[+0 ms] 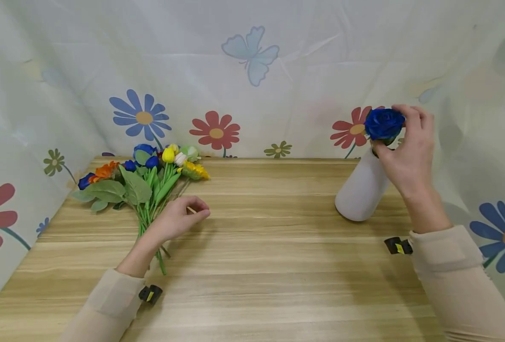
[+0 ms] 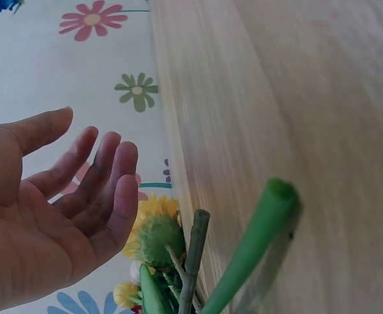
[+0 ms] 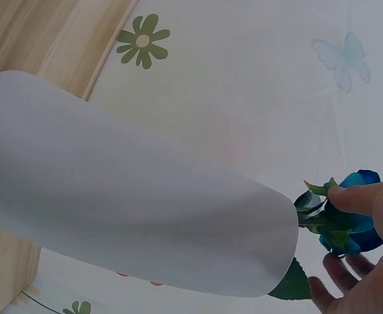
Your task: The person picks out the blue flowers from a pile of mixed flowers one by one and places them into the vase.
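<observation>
At the mouth of the white vase (image 1: 360, 190), my right hand (image 1: 415, 152) holds a blue rose (image 1: 384, 124) between thumb and fingers. In the right wrist view the thumb lies at the base of the blue rose (image 3: 364, 226), whose stem runs down into the vase (image 3: 145, 190). A green leaf (image 3: 292, 282) sticks out beside the vase rim. My left hand (image 1: 180, 217) holds nothing, its fingers loosely bent, over the stems of a bunch of artificial flowers (image 1: 137, 183). Seen from the left wrist, the left hand's (image 2: 67, 203) palm faces the camera beside a sunflower (image 2: 157, 232).
The bunch on the left of the wooden table (image 1: 252, 280) has blue, orange, yellow and white blooms, with green stems (image 1: 160, 266) pointing toward the front. A flower-printed curtain (image 1: 312, 61) hangs behind and on both sides. Small black devices (image 1: 151, 294) sit at the cuffs.
</observation>
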Demonstrator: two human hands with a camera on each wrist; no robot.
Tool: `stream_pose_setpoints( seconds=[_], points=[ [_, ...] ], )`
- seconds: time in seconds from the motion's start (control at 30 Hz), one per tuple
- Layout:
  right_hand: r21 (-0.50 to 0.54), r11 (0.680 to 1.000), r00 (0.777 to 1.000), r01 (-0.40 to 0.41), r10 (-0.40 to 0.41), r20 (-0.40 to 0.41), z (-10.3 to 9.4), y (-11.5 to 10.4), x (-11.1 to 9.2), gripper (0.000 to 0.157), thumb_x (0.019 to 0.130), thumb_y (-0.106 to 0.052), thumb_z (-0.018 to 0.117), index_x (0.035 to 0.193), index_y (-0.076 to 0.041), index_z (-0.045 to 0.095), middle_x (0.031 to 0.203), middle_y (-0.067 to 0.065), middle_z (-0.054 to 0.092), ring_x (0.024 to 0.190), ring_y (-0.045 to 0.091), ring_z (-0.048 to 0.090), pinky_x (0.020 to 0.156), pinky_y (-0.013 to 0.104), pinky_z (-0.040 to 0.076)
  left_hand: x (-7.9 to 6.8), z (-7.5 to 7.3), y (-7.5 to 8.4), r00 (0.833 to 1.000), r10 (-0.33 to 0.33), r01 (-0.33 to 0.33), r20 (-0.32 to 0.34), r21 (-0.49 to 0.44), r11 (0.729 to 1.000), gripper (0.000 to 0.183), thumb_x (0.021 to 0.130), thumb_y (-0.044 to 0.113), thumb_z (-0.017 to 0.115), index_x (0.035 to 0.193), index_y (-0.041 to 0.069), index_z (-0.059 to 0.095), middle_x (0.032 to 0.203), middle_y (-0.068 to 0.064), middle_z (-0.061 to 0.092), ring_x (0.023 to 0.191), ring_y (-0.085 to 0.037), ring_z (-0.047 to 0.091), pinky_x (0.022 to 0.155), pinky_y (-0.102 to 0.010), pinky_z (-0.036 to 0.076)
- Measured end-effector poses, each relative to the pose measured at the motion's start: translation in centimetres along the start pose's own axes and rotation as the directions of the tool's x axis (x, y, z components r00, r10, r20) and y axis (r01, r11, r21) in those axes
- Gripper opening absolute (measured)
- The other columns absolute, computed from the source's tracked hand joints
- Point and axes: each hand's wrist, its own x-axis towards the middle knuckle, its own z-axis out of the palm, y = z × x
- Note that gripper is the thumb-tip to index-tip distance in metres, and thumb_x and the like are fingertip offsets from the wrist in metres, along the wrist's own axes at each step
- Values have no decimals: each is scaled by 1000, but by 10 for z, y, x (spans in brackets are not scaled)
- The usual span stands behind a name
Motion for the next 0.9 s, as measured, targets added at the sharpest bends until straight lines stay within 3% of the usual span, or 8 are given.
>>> stream_pose_setpoints(
  seconds=[0.2, 0.43, 0.7, 0.9],
  points=[
    [-3, 999, 998, 48, -48, 34, -1, -3, 1, 48, 87, 2, 79, 133, -3, 65, 135, 24, 54, 129, 40, 52, 111, 49, 40, 1, 0, 0, 1000, -7, 7, 2, 3, 1000, 17, 102, 23, 67, 109, 9, 72, 105, -5, 69, 88, -20, 63, 77, -38, 53],
    [-54, 999, 994, 10, -4, 111, -3, -2, 2, 50, 88, 4, 75, 136, -1, 63, 138, 28, 52, 127, 49, 52, 108, 59, 40, 0, 0, 0, 1000, -6, 6, 4, 7, 1000, 17, 102, 24, 67, 108, 9, 72, 104, -4, 69, 88, -20, 63, 78, -38, 52],
    [-99, 994, 988, -54, 67, 137, -8, -1, 2, 52, 92, -1, 73, 142, -1, 57, 141, 30, 47, 128, 52, 50, 107, 61, 40, -1, 0, 0, 1000, -2, 2, 7, 1, 1000, 16, 102, 23, 67, 108, 9, 72, 104, -4, 69, 89, -20, 63, 78, -38, 52],
    [-102, 994, 983, -43, 60, 171, -7, 4, 1, 60, 92, -4, 71, 149, -6, 52, 142, 31, 45, 129, 53, 47, 107, 64, 39, -2, -1, 0, 1000, -1, 1, 10, -6, 1000, 17, 102, 24, 67, 109, 8, 72, 104, -5, 69, 89, -21, 63, 78, -39, 53]
  ],
)
